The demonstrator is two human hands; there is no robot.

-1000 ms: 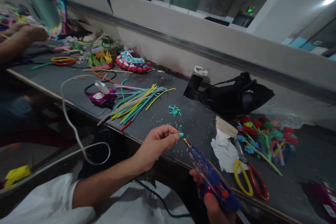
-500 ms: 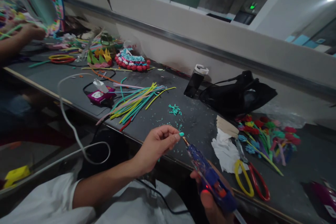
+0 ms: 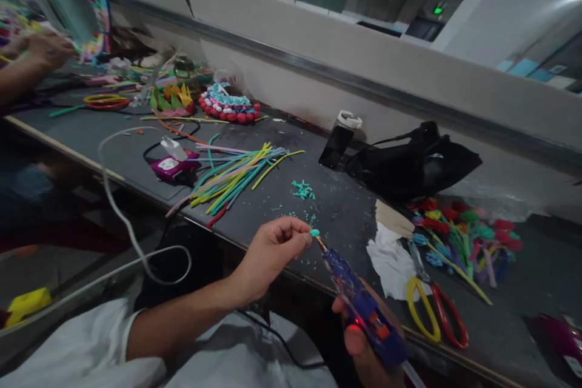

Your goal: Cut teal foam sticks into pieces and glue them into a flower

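My left hand point(image 3: 277, 251) pinches a small teal piece of pipe cleaner point(image 3: 314, 233) between thumb and fingertips, above the table's front edge. Wrapped around a blue glue gun point(image 3: 359, 303) is my right hand point(image 3: 364, 339); a red light glows on the gun's body. Its metal nozzle points up and left, at or right beside the teal piece; I cannot tell whether they touch. A pale glue stick point(image 3: 413, 374) protrudes from the back end. Just beyond my left hand lies a little heap of cut teal bits point(image 3: 302, 189), with finer scraps scattered around it.
Colored pipe cleaners point(image 3: 240, 179) lie beside a purple power socket point(image 3: 170, 165). To the right are scissors point(image 3: 425, 303), crumpled white tissue point(image 3: 391, 260), fuzzy flowers point(image 3: 468, 230) and a black bag point(image 3: 413, 160). A phone point(image 3: 336, 147) leans upright. Another person's hand point(image 3: 50, 48) works at far left.
My hands and the glue gun stay nearly in place, with the teal piece still at the nozzle. The other person's hand at far left has shifted slightly.
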